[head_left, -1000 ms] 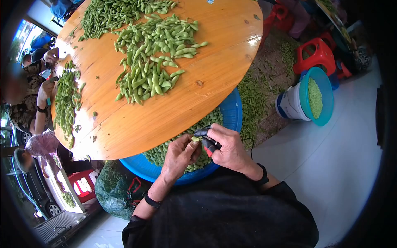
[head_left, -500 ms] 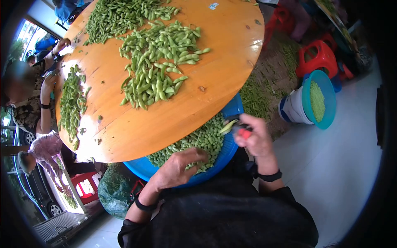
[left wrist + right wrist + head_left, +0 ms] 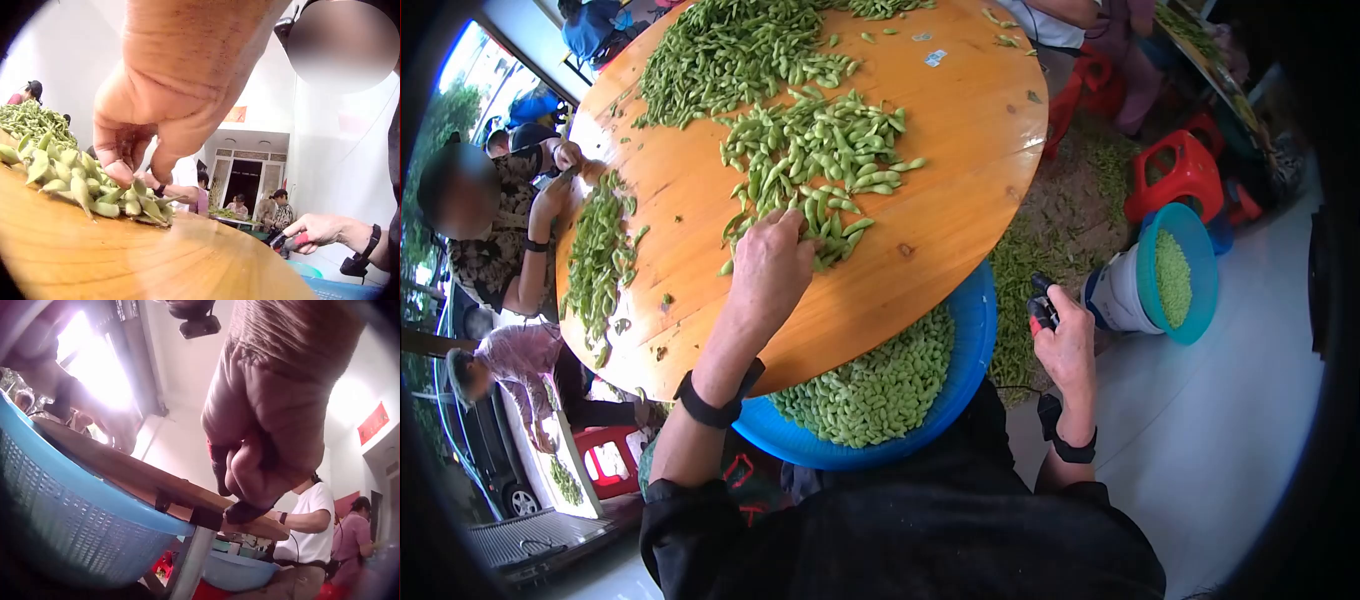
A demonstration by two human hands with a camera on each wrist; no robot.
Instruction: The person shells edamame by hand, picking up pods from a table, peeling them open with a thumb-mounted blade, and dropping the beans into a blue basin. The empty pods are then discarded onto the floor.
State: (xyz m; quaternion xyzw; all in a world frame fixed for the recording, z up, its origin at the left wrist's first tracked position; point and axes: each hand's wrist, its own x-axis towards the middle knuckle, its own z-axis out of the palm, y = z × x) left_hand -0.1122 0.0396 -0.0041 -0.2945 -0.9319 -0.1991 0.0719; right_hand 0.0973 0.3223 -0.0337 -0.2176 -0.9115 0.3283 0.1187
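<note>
In the head view my left hand [image 3: 772,262] reaches over the round wooden table [image 3: 960,160], fingertips down in the near end of a pile of green soybean pods [image 3: 830,140]. The left wrist view shows its thumb and bent fingers pinching a soybean pod [image 3: 142,195] at the pile's edge. My right hand [image 3: 1068,340] is off to the right, past the table's edge, gripping a small black-and-red hand tool [image 3: 1042,306]. The tool's exact kind is partly hidden by the fingers. Below the table edge, a blue plastic basket [image 3: 990,320] holds many shelled green beans [image 3: 870,390].
More pods [image 3: 730,60] lie at the table's far side, and another heap [image 3: 600,255] at the left, by a seated person. To the right, a teal basin [image 3: 1210,290] of beans tops a white bucket [image 3: 1115,290], near a red stool [image 3: 1175,170]. Pod shells [image 3: 1025,250] litter the floor.
My left hand has moved from over the blue basket up to the pod pile. My right hand has moved right with the tool; the pod seen at the tool no longer shows.
</note>
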